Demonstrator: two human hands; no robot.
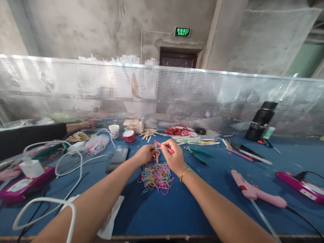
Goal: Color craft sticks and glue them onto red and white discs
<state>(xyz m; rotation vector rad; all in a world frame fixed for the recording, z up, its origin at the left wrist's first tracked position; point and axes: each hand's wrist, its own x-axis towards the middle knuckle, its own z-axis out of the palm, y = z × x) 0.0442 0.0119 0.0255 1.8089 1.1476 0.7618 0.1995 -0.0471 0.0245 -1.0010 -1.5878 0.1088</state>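
My left hand (144,155) pinches an upright wooden craft stick (156,158). A small red round piece shows behind the stick, partly hidden by my fingers. In my right hand (175,158), fingers closed, is a pink-red pen (165,147) whose front end lies at the top of the stick. Whether the pen touches the wood I cannot tell. Just below both hands spreads a heap of thin multicoloured loops (157,178), resembling small elastic bands. Green-handled pliers (196,156) lie to the right of my right hand.
A phone (117,159), paper cup (114,131), red-edged discs (129,136) and loose sticks (149,134) lie left and behind. A pink glue gun (255,192) and black bottle (261,121) are on the right. White cables (81,162) loop at left, near a co-worker's sleeve (32,138).
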